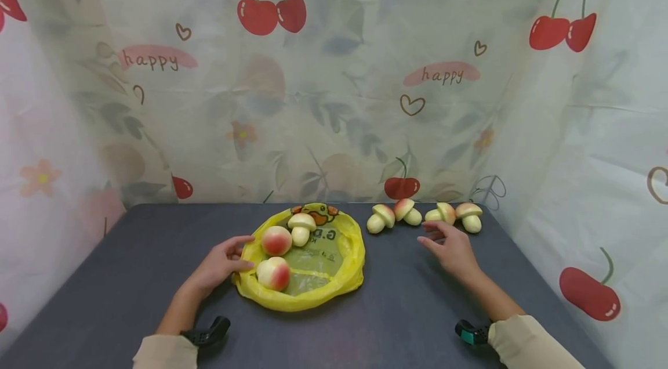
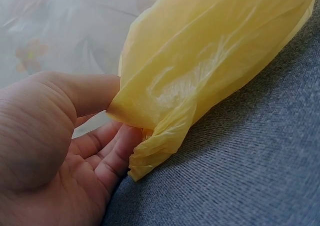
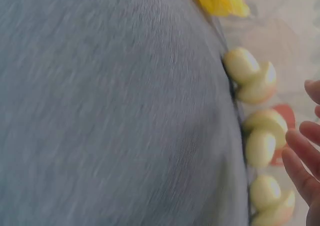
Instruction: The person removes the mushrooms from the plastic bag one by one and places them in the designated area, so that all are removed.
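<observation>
A yellow plastic bag (image 1: 355,276) lies spread on the table with its rim rolled open. My left hand (image 1: 219,264) pinches the bag's left rim between thumb and fingers; in the left wrist view the yellow film (image 2: 175,80) bunches at the fingertips. Inside the bag are a toy mushroom (image 1: 301,230) and two round cream-and-red pieces, one at the left (image 1: 276,241) and one nearer me (image 1: 273,274). My right hand (image 1: 451,250), fingers loosely extended and holding nothing, hovers just in front of a toy mushroom (image 1: 440,213) in the row at the back right.
Three more toy mushrooms line the table's back edge: one leftmost (image 1: 381,219), one beside it (image 1: 407,212) and one rightmost (image 1: 469,217). A cherry-print curtain (image 1: 334,67) hangs behind and along both sides of the dark table (image 1: 407,322).
</observation>
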### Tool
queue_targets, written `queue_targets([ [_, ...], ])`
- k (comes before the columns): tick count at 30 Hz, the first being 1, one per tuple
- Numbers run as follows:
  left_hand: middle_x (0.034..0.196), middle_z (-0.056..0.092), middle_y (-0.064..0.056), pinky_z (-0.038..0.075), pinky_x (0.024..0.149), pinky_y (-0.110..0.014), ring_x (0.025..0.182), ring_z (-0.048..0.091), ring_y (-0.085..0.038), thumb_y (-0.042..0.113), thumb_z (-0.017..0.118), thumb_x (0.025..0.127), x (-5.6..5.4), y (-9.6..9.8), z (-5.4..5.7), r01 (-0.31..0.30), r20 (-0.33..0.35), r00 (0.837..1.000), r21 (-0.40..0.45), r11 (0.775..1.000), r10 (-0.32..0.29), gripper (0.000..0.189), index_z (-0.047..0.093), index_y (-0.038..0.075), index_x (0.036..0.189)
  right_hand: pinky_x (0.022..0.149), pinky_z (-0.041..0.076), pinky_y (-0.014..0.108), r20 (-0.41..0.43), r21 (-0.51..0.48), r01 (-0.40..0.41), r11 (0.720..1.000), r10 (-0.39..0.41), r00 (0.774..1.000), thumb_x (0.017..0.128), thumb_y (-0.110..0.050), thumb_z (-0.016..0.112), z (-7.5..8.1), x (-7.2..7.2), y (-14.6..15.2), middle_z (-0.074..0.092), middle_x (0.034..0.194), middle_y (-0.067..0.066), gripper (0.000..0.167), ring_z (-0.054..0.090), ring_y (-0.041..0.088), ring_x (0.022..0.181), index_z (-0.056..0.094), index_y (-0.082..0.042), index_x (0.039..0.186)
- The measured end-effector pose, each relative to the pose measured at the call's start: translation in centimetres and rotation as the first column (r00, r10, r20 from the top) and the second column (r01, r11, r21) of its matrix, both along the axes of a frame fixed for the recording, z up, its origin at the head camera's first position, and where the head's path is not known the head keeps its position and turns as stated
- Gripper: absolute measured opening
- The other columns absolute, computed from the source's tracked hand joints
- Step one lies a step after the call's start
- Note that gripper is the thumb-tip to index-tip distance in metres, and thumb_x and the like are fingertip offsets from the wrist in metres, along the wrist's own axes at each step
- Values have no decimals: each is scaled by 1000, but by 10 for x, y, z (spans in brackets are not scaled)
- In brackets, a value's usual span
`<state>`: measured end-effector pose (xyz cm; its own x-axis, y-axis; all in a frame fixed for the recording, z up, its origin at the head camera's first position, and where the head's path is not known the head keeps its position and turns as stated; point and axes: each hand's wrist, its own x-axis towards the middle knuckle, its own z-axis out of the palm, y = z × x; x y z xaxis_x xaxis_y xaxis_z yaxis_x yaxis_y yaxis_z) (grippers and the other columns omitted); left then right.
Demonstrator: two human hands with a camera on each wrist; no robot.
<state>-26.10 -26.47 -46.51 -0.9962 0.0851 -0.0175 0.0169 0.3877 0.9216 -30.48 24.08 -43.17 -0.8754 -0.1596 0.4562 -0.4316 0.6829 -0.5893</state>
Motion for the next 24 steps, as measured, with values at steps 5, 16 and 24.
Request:
queue_targets([
  [5, 109, 60, -16, 49, 73, -30, 87, 58, -23, 16, 75, 85, 3, 2, 5, 2, 10, 1000, 10, 1000, -2, 66, 45, 1, 142, 71, 53, 40, 16, 33, -68, 997, 67, 998, 87, -21, 75, 11, -3, -22, 67, 109, 13, 34, 67, 24, 86, 66, -6, 116],
  [16, 107, 60, -16, 49, 74, -30, 86, 58, -23, 16, 75, 85, 5, 1, 3, 6, 4, 1000, 9, 1000, -6, 65, 46, 1, 141, 70, 53, 34, 75, -17, -279, 960, 280, 957, 88, -17, 74, 41, -13, -72, 68, 110, 12, 33, 67, 20, 82, 67, -4, 117],
  [24, 106, 60, -16, 49, 74, -30, 86, 59, -23, 16, 76, 84, 3, 1, 4, 2, 6, 1000, 11, 1000, -2, 64, 47, 2, 140, 69, 53, 33, 136, -32, -300, 953, 302, 944, 89, -20, 72, 52, -19, -102, 66, 113, 10, 29, 66, 23, 90, 67, -9, 116],
])
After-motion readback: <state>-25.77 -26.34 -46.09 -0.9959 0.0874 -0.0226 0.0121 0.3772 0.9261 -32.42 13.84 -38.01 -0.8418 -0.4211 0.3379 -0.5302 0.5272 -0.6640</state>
